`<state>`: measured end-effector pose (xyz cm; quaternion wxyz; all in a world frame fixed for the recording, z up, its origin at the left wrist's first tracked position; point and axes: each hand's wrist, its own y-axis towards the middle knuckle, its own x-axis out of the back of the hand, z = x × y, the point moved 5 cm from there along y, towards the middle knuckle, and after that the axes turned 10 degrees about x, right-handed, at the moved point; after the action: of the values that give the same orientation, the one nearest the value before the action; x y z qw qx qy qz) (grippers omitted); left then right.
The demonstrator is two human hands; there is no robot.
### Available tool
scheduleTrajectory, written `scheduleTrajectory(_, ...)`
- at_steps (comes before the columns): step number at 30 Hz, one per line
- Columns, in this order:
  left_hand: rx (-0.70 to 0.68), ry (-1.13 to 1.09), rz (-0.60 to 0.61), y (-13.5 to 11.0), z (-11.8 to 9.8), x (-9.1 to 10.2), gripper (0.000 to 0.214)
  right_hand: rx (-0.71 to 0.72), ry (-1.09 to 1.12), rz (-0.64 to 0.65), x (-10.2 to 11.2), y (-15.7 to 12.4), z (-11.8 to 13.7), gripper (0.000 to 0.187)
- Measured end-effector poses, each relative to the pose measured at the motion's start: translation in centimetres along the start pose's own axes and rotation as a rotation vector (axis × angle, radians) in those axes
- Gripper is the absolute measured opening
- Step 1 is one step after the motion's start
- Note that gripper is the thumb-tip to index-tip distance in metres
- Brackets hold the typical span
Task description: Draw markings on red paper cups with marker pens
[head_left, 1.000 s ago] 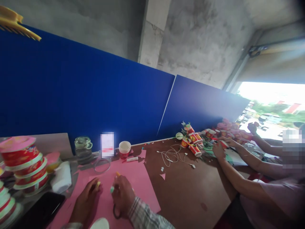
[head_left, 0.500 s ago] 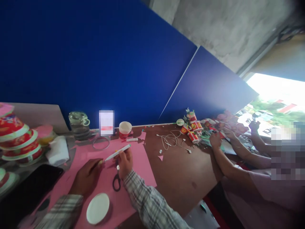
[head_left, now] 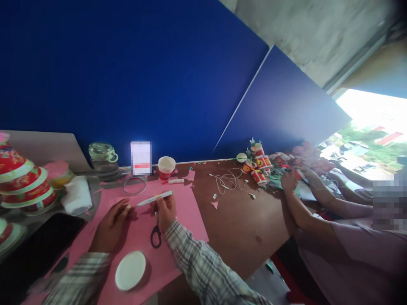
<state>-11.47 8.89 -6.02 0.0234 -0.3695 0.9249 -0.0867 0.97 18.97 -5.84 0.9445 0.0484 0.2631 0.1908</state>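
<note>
My right hand (head_left: 165, 213) is closed around a white marker (head_left: 152, 199) with a green end. The marker is tilted, its tip pointing left toward my left hand (head_left: 111, 226). That left hand rests on the large pink paper sheet (head_left: 187, 212), fingers stretched forward and slightly apart; I make out nothing held in it. Black-handled scissors (head_left: 155, 237) lie beside my right wrist, their blades partly hidden by the hand. Closer to me sits a round white lid (head_left: 130, 271) on the sheet.
Behind the sheet stand a paper cup (head_left: 165, 168), a lit phone (head_left: 141, 159) and a glass jug (head_left: 103, 163). At left are stacked red paper bowls (head_left: 27, 182) and a dark phone (head_left: 41, 241). Right are a white cable (head_left: 227, 182), cup decorations (head_left: 260, 165) and another person's hands (head_left: 289, 182).
My left hand's fingers have drawn slightly apart and away from the marker tip. The marker stays in my right hand, tilted a little flatter. The view has shifted slightly.
</note>
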Motion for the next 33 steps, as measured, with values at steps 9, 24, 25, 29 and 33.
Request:
scheduleTrajectory(9, 0.208, -0.602, -0.004, 0.1, -1.0, 1.1, 0.052, -0.057, 0.011, 0.181, -1.4, -1.2, 0.9, 0.035)
scheduleTrajectory(24, 0.261, -0.617, 0.069, 0.5, -0.1, 0.5, 0.059, 0.131, -0.265, 0.278, -2.0, -1.8, 1.9, 0.019)
scheduleTrajectory(25, 0.257, -0.601, 0.073, 0.5, 0.1, 0.4, 0.06, 0.143, -0.295, 0.278, -1.8, -1.8, 1.8, 0.019)
scheduleTrajectory(29, 0.229, -0.533, 0.102, 1.0, 1.1, 0.3, 0.07, 0.222, -0.425, 0.251, -1.4, -2.1, 1.4, 0.018)
scheduleTrajectory(33, 0.282, -0.47, 0.109, 1.5, 2.0, 0.2, 0.082, 0.312, -0.523, 0.309, -1.7, -2.4, 1.3, 0.018)
